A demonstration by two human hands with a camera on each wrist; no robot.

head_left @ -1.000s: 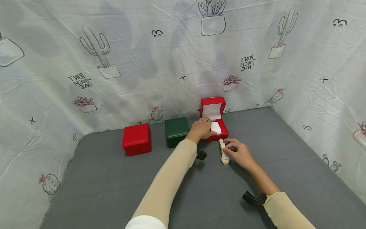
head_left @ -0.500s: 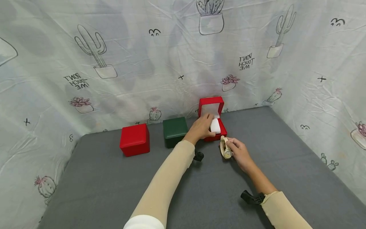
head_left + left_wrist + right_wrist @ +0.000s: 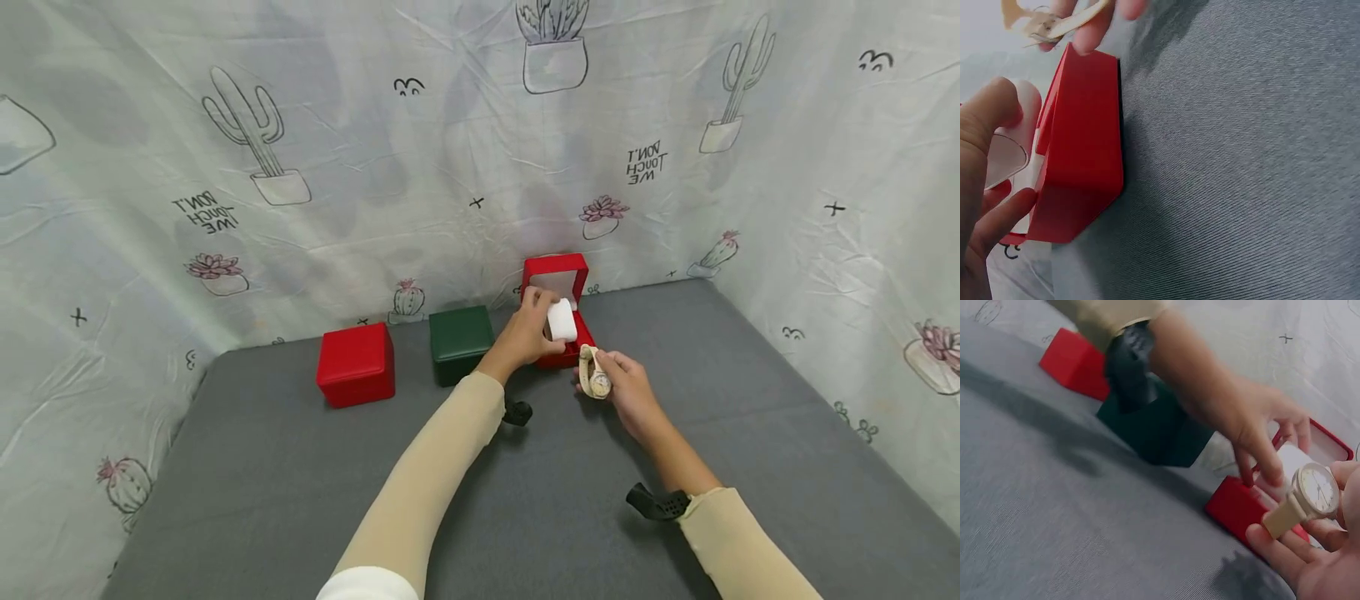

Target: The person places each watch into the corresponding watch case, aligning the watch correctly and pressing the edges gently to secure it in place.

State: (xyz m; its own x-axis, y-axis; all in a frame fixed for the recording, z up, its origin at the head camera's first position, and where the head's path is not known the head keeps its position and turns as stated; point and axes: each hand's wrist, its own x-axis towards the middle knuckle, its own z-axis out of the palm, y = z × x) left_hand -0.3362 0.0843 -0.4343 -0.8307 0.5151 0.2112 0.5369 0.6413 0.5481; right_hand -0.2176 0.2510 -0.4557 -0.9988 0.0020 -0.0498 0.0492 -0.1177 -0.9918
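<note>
My left hand (image 3: 525, 332) pinches a white watch cushion (image 3: 562, 321) between thumb and fingers, raised partly out of an open red watch box (image 3: 561, 360). The box's lid stands up at the back, with a white lining. In the left wrist view the cushion (image 3: 1024, 115) shows a rounded end, tilted over the box's edge. Just in front of the box, my right hand (image 3: 630, 385) holds a wristwatch (image 3: 598, 383) with a cream strap, dial facing up. The right wrist view shows the watch's round pale dial (image 3: 1319, 487) close beside the left hand's fingers.
A closed dark green box (image 3: 461, 337) stands left of the open one, and a closed red box (image 3: 356, 360) farther left. All are on a grey cloth-covered table (image 3: 300, 500). A white cactus-print curtain (image 3: 450, 150) hangs behind and at the sides.
The right hand has picked the watch up off the table, its strap now bent, and brought it closer to the box. The left hand has lifted the cushion up from inside the box.
</note>
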